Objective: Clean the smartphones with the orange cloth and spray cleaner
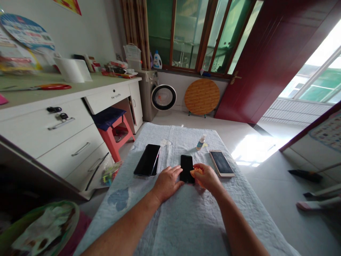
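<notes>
A black smartphone (187, 168) lies screen up on the cloth-covered table, between my two hands. My left hand (168, 181) rests at its left edge, fingers stretched out and thumb apart, the fingertips touching the phone's side. An orange cloth (197, 172) is bunched in the closed fingers of my right hand (208, 177), at the phone's right edge. To the left lies a larger black device (148, 160), apparently stacked on another dark one. A white-framed phone (222, 164) lies on the right. Behind it stands a small spray bottle (200, 143).
A light blue tablecloth (186, 220) covers the table. On the left are a white drawer desk (64, 131), a red stool (113, 137) and a waste bin (74, 227). A washing machine (147, 92) with its door open and a round wooden board (201, 96) stand at the back.
</notes>
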